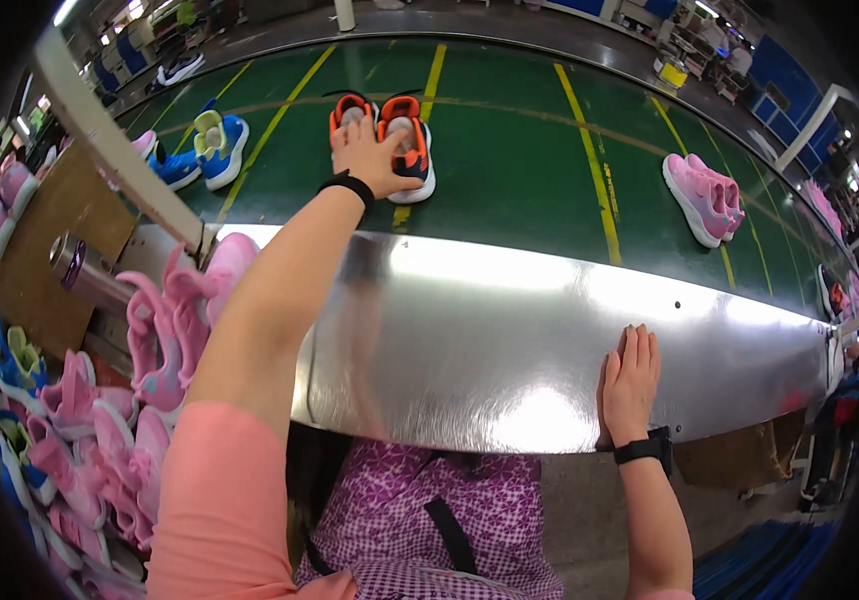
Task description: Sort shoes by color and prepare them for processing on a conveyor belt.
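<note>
On the green conveyor belt [510, 150], my left hand [375, 160] reaches over a pair of black and orange sneakers [412, 135] with white soles. Its fingers lie over the shoe openings and its thumb crosses the right shoe's front, gripping the pair; the palm hides much of the left shoe. My right hand [632, 385] rests flat on the shiny metal worktop [470, 340], fingers stretched out, holding nothing. Left of the sneakers stands a pair of blue shoes [218, 150] with lime linings. A pink pair [705, 200] sits farther right on the belt.
Many pink shoes [140, 450] are piled at my left, with a few blue ones among them. A pale metal post [115, 135] rises at the belt's left. A brown board [50, 240] stands behind the pile. Another person [855, 375] is at the far right.
</note>
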A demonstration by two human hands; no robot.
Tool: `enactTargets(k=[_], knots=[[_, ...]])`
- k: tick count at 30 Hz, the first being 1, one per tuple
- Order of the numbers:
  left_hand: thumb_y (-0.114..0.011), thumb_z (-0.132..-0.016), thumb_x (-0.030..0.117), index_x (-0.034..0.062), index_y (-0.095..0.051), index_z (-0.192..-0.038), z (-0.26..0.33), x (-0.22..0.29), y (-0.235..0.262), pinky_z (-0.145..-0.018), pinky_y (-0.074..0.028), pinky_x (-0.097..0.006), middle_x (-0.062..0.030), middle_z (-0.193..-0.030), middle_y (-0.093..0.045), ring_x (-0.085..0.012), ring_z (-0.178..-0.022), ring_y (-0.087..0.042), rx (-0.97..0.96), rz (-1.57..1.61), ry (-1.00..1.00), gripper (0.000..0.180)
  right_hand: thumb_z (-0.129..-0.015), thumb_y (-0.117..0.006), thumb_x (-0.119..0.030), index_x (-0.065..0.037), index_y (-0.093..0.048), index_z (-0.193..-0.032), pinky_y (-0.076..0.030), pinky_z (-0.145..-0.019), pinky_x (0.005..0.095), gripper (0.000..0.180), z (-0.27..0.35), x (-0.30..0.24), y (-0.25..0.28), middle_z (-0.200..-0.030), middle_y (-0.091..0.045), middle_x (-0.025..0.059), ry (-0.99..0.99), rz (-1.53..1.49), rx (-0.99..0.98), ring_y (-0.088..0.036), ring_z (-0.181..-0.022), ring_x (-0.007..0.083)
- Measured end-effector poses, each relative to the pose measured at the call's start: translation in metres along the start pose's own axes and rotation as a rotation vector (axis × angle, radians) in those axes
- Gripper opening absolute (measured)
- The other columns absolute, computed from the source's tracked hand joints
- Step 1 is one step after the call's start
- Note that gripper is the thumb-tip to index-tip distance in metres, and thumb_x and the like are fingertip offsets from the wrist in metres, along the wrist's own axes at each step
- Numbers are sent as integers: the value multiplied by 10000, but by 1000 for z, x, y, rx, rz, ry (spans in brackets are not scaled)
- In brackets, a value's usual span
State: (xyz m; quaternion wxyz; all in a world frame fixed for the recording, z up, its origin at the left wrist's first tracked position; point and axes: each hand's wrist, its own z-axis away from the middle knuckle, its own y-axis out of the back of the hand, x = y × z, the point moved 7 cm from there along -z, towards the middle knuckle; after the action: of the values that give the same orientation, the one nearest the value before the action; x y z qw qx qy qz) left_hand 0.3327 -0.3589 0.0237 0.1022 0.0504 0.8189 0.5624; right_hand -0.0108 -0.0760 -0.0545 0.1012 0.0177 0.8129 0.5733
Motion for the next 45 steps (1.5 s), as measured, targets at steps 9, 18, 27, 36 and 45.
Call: enactTargets(k=[9,18,27,36,45], knots=[[-738,-585,603,121,-668,-1093,-18,-10,-24,-817,-494,-350,-110,-1014,-678,-263,-952,-640,-230,273,90,703,-926,-461,-213,-12,-404,-1328,-241,-1079,460,453,-13,2,8,-1392,-383,196,6,16,-27,-305,-1317,359],[-701,-591,630,119,-700,-823,125,74,95,-654,-479,-389,-85,-746,-658,-273,-712,-637,-203,391,-257,561,-929,-454,-233,-29,-413,-1327,-255,-1070,458,449,-9,7,0,-1385,-395,183,11,58,7,-319,-1308,351],[-807,-577,359,84,-598,-1014,224,114,145,-900,-365,-356,-83,-950,-566,-219,-941,-542,151,332,-302,557,-923,-455,-242,-15,-426,-1309,-248,-1082,452,448,-12,-1,-1,-1377,-406,195,-6,-10,-3,-328,-1302,360],[-735,-688,196,67,-606,-937,251,163,125,-787,-394,-359,-75,-754,-584,-258,-767,-562,-147,681,-549,309,-902,-548,-225,-62,-521,-1233,-471,-754,401,370,4,-48,54,-961,-618,163,-53,-684,-154,-590,-849,314],[-557,-735,-26,16,-570,-1067,219,200,170,-820,-464,-389,-130,-978,-596,-318,-939,-560,147,971,-755,335,-874,-571,-248,-67,-452,-1296,-477,-632,401,474,24,-105,52,-860,-620,141,192,-681,-71,-609,-745,321]])
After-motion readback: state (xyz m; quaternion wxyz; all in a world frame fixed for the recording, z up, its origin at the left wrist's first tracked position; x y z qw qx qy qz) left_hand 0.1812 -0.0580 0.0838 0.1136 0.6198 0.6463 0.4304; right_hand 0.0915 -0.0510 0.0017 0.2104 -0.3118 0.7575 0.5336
